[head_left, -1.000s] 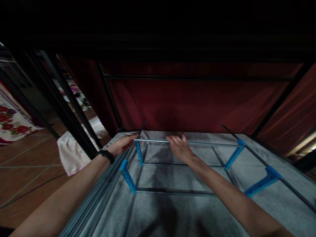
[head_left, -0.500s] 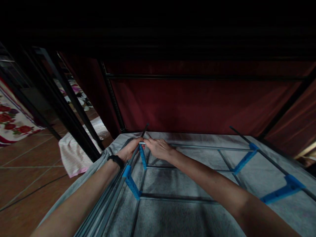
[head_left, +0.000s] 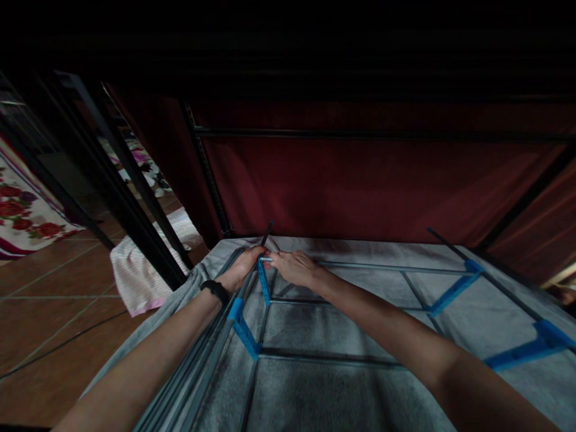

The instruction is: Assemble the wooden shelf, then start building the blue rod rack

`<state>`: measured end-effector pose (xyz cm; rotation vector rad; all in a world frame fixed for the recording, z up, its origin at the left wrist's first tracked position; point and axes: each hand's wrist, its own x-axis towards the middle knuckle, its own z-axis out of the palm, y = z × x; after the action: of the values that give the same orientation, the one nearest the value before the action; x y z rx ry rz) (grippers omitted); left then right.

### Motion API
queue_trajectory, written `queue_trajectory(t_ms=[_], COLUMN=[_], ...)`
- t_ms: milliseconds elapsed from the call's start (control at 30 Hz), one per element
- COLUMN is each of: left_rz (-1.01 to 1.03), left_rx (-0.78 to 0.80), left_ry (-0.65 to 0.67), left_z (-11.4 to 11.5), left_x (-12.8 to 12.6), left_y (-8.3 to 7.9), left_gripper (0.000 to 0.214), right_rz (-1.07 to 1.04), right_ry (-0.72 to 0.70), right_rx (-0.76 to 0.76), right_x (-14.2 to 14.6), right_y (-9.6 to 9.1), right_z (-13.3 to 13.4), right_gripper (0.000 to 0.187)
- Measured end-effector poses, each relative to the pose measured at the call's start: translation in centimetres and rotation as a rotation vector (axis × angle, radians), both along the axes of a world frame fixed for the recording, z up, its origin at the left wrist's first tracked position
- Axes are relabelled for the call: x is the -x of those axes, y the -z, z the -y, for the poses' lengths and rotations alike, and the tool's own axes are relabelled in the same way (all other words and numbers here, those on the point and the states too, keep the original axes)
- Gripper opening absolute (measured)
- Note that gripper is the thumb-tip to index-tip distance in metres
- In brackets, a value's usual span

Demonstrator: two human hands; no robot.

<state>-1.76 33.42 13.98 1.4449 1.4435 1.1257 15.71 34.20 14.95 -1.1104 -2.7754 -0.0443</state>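
A rack frame of grey metal rods joined by blue plastic brackets lies on a grey cloth. My left hand (head_left: 245,265), a dark band on its wrist, is closed around the side rod (head_left: 266,234) by the far left blue bracket (head_left: 264,281). Close beside it, my right hand (head_left: 294,267) grips the left end of the far cross rod (head_left: 387,267), whose bright tip (head_left: 266,259) shows at the bracket's top. Nearer to me on the same side is another blue bracket (head_left: 245,330). My fingertips are partly hidden behind the rods.
Several loose grey rods (head_left: 180,384) lie along the left edge of the cloth (head_left: 324,396). Two blue brackets (head_left: 454,288) join the right side rod. Black metal posts (head_left: 135,210) and a dark red curtain (head_left: 360,186) stand around. A striped cloth (head_left: 135,273) lies on the tiled floor.
The view has shifted slightly, so the frame appears a little farther right. My right hand has slid slightly right along the cross rod, baring more of its tip. My left hand keeps its grip.
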Motion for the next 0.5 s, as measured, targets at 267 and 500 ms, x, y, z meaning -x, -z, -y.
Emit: queue_trajectory(t_ms=[267,500], left_rz=[-0.035,-0.082], left_rx=[-0.013,-0.038], left_ry=[-0.002,0.021], left_z=[-0.24,-0.18], left_x=[-0.10,-0.12], left_y=[0.04,-0.11], left_gripper=[0.024,0.023], right_rz=[0.027,0.026], right_ry=[-0.029,-0.035], right_rx=[0.021,0.019], right_x=[0.06,0.15], right_y=[0.44,0.60], right_z=[-0.24,-0.26], right_gripper=[0.042,0.043])
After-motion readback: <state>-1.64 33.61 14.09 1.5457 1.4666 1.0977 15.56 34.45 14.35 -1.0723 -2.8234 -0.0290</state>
